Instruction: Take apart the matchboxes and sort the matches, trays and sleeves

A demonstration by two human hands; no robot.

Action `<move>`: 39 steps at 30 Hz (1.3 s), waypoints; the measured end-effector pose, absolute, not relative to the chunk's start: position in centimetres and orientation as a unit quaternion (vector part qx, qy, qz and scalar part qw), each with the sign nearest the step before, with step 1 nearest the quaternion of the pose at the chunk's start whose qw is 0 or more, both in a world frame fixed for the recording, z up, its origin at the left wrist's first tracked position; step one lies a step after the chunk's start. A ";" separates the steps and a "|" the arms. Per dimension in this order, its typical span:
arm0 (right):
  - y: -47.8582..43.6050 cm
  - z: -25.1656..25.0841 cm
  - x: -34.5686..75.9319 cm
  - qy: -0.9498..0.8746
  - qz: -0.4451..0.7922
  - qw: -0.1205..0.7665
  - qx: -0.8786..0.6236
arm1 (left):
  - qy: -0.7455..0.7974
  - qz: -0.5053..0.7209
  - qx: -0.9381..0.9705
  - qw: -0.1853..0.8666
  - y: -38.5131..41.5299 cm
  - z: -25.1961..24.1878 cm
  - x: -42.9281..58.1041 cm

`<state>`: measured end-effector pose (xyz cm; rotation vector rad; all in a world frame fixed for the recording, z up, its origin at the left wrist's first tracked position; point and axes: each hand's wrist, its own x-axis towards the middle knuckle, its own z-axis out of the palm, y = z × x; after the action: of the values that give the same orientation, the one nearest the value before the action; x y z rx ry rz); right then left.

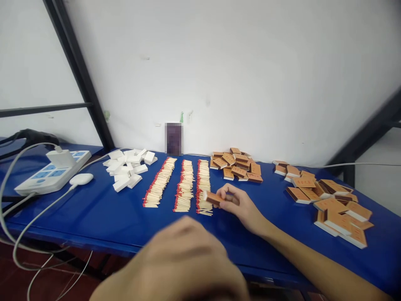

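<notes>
My right hand (239, 205) pinches an orange-brown matchbox (214, 198) by its right end, just over the lower part of the right row of matches (203, 179). Close to the camera is my left hand (184, 259), blurred, its back toward me; its fingers are hidden. Two more rows lie alongside, a middle row of matches (184, 184) and a left row of matches (160, 182), red heads pointing left. A pile of white inner trays (128, 165) sits left of them. Behind my right hand is a heap of orange matchboxes (236, 164).
More matchboxes (332, 205) spread along the right of the blue table (266, 255). At the left are a white power strip (52, 173), a white round charger (81, 179) and loose cables. A pixelated dark rectangle (174, 139) stands against the wall. Black metal bars (79, 75) slant at both sides.
</notes>
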<state>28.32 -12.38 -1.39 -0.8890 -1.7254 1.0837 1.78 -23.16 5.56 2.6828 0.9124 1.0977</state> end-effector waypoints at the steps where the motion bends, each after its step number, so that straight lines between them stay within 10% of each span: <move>1: -12.8 -1.2 28.2 -0.740 0.381 0.431 -0.348 | 0.292 0.342 0.892 0.050 -21.8 6.0 2.0; 9: -14.5 -1.0 27.9 -0.902 0.068 0.338 -0.260 | 0.383 0.227 0.895 0.020 -15.2 3.0 2.0; 39: -14.9 -1.1 28.9 -0.891 0.115 0.284 -0.333 | 0.374 0.186 0.906 -0.070 -14.7 1.0 3.3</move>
<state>28.89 -14.95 -1.07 -0.8914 -2.3849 0.3087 3.32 -14.67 0.97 2.9806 1.2291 0.6106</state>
